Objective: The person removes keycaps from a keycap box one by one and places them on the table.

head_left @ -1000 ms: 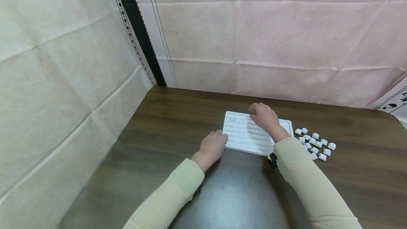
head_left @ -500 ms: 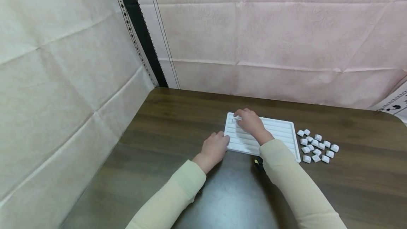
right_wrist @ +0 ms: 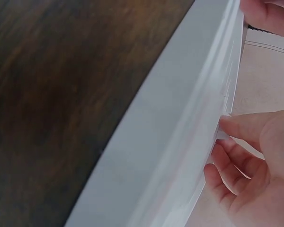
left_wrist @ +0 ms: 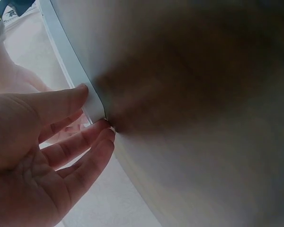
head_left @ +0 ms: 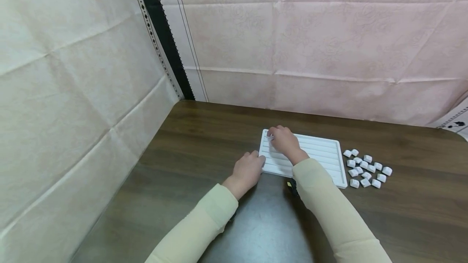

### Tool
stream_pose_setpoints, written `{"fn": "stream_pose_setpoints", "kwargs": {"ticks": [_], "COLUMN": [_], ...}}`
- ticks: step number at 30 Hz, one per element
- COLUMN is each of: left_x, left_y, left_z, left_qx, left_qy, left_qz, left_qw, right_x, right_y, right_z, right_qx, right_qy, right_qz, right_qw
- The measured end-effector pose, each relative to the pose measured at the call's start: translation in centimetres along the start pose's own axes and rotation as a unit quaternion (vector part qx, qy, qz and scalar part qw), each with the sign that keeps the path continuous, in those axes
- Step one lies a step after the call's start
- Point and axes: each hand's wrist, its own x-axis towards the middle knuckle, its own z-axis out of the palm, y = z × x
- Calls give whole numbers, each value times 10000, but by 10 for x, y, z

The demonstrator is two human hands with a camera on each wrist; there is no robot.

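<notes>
A shallow white ridged tray (head_left: 321, 157) lies on the brown table. My left hand (head_left: 246, 170) holds its near left corner; in the left wrist view the thumb is against the tray's outer wall (left_wrist: 66, 52) and the fingers are round the corner. Over the far left of the tray, my right hand (head_left: 285, 140) pinches a small white block (head_left: 271, 136) between thumb and fingers. In the right wrist view only a sliver of that block (right_wrist: 222, 135) shows, low at the tray's surface. The right hand and sleeve cover part of the ridges.
Several loose small white blocks (head_left: 365, 173) lie scattered just beyond the tray's right edge. Pale cloth walls (head_left: 329, 44) stand behind and to the left of the table (head_left: 204, 133). A dark strip (head_left: 164, 31) runs down the corner between them.
My right hand has moved left across the tray to its far left corner with the small white block, then settled lower there. The left hand has stayed on the tray's near left corner.
</notes>
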Motion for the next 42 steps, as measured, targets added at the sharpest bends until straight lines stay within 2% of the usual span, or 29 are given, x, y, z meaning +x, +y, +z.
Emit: {"fn": "stream_pose_setpoints", "kwargs": {"ticks": [12,16,23,31,42], "left_x": [0,1,2,1,1], "left_y": [1,1,2,3,1], "left_z": [-1,1,-1,0,2], "left_qx": [21,74,83,50,7], "left_qy": [-58,-88,39,69,74], "left_qz": [-43,-76,-83,-106,-70], "left_qw": [10000,9999,9999,9999,9999], "right_x": [-7,-12,-26,-44,-62], "right_y": [2,9,34,70,100], "right_z": [-9,-15,-28,-39,-53], "right_qx": [166,210,212,210,217], "right_qy": [147,239,443,473,430], "right_qz": [-114,-98,-67,155,480], "right_qw": [9997,9994,9988,9985,9977]}}
